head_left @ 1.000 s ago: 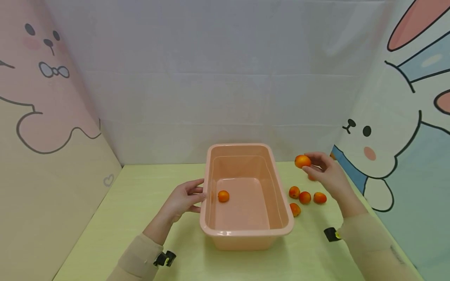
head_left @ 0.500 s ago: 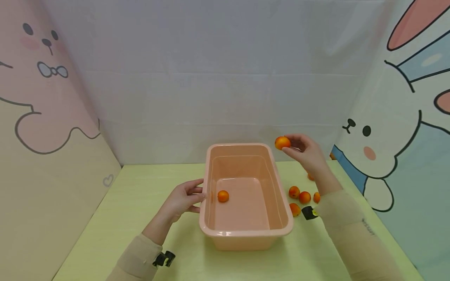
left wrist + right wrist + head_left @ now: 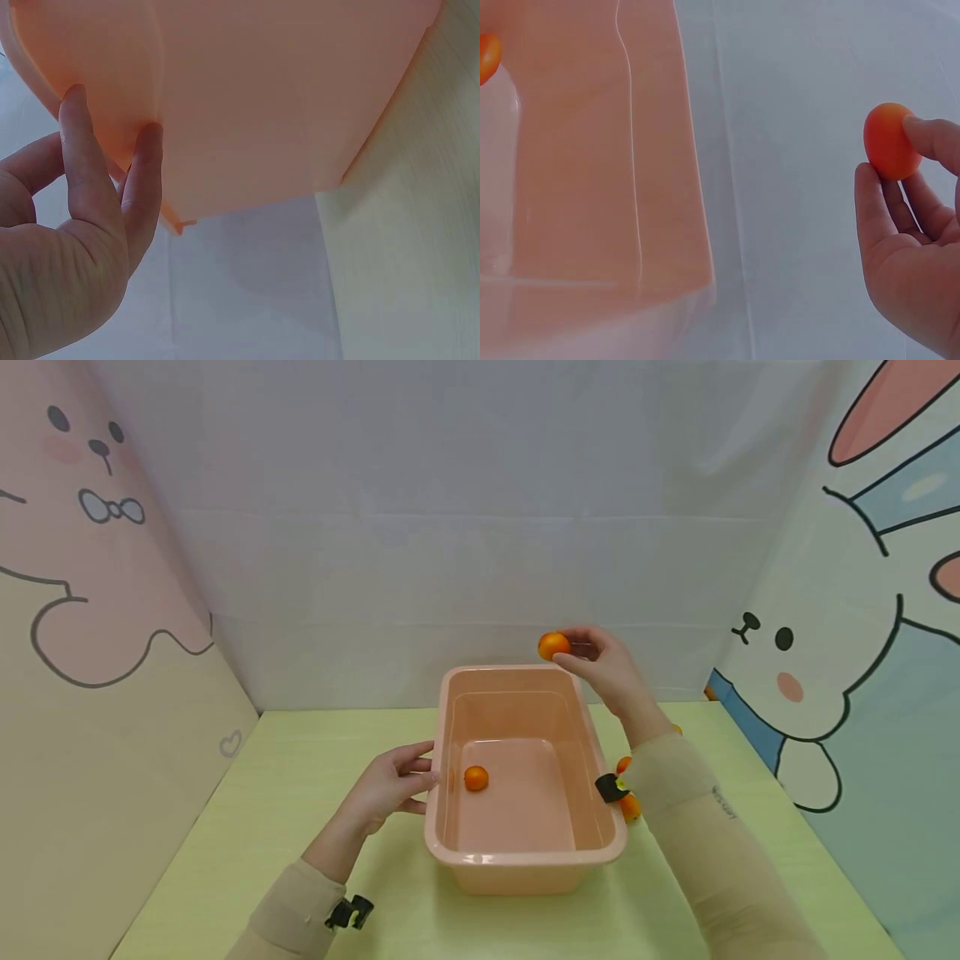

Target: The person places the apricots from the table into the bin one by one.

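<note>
The right hand (image 3: 611,672) pinches an orange fruit (image 3: 553,646) above the tub's (image 3: 525,860) far rim. The left hand (image 3: 390,785), fingers straight, steadies the tub's side. Released here, the fruit could strike the rim and bounce out.

No text, label, brand or number can be read anywhere.

Clearance around the basin: open above, crowded on the right.

Your right hand (image 3: 611,670), its grip pinching an orange fruit (image 3: 553,646), hangs over the far right corner of the pink basin (image 3: 525,860); the open mouth below has free room, with one fruit (image 3: 476,777) on the floor by the left wall. Your left hand (image 3: 390,785) touches the basin's left wall, blocking that side. Loose fruits (image 3: 628,807) lie just beside the right wall, partly hidden by your sleeve. The tabletop (image 3: 300,760) to the left offers free passage. Backdrop panels close three sides.
</note>
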Available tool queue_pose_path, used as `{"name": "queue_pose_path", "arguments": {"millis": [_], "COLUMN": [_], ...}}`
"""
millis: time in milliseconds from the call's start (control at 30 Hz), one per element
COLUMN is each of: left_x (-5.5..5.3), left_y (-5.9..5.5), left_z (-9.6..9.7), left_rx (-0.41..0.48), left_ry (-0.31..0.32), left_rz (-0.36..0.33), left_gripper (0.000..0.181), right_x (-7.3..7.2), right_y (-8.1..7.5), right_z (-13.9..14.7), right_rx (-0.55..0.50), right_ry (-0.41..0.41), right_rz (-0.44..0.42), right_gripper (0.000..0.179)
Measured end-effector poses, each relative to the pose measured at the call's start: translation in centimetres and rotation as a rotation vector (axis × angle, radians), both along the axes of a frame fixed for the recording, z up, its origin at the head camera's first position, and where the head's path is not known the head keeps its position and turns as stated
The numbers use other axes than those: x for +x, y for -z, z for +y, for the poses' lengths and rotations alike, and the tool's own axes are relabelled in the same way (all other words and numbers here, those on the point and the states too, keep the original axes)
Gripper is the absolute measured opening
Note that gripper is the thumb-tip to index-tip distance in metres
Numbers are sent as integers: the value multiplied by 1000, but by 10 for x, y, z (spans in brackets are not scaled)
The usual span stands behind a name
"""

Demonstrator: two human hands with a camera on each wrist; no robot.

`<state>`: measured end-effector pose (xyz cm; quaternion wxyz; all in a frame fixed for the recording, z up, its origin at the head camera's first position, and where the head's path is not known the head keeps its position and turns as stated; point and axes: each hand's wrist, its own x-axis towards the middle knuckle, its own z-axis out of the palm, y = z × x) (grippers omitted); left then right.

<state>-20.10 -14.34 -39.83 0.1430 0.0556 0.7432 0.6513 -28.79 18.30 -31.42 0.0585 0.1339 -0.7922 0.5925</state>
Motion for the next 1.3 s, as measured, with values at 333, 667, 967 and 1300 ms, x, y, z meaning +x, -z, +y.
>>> {"name": "queue_pose_path", "arguments": {"millis": [333, 667, 967, 1300], "left_x": [0, -1, -1, -1], "left_y": [0, 1, 1, 1], "left_z": [-1, -1, -4, -3], "left_rx": [5, 7, 11, 19], "left_ry": [12, 11, 16, 27], "left_rz": [6, 3, 4, 10], "left_gripper": [59, 60, 61, 60], "right_x": [-18, -34, -46, -50], "right_y": [13, 35, 46, 64], "right_z": [-32, -50, -58, -70], "right_rx": [-3, 29, 98, 182], "right_ry": [-3, 19, 9, -109], "right_rz": [-77, -182, -197, -236], "right_gripper": [41, 40, 38, 36]}}
